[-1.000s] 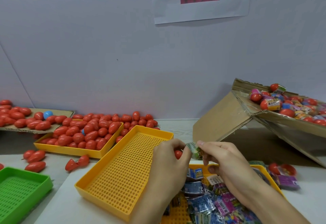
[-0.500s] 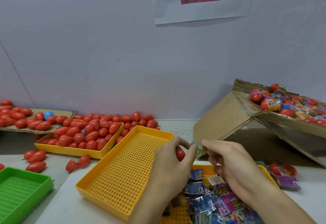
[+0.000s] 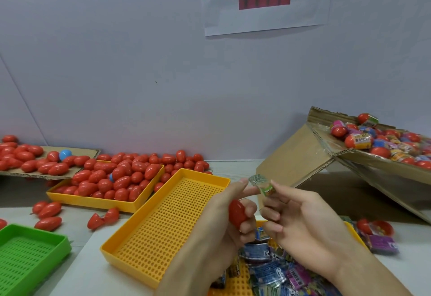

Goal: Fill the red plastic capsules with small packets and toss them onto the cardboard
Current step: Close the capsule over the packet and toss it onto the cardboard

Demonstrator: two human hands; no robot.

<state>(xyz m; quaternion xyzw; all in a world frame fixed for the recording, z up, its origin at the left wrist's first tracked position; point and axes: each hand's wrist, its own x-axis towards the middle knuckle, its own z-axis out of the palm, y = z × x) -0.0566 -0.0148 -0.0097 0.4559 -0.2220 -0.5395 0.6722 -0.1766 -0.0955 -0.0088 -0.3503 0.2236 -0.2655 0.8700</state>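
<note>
Above the near corner of an empty yellow tray (image 3: 168,223), the left hand (image 3: 224,221) curls its lower fingers round a red capsule (image 3: 236,211) while its fingertip reaches up to a small clear packet (image 3: 262,183). That packet is pinched by the thumb and forefinger of the right hand (image 3: 300,221), just beside the left, with the other fingers loosely bent. Below both hands a heap of packets (image 3: 275,270) lies in another yellow tray. Further left, a third yellow tray (image 3: 93,200) is piled with red capsules (image 3: 121,174), and a green tray (image 3: 25,256) sits at the near left edge. At the far right, a tilted cardboard sheet (image 3: 293,155) carries wrapped capsules (image 3: 382,141).
</note>
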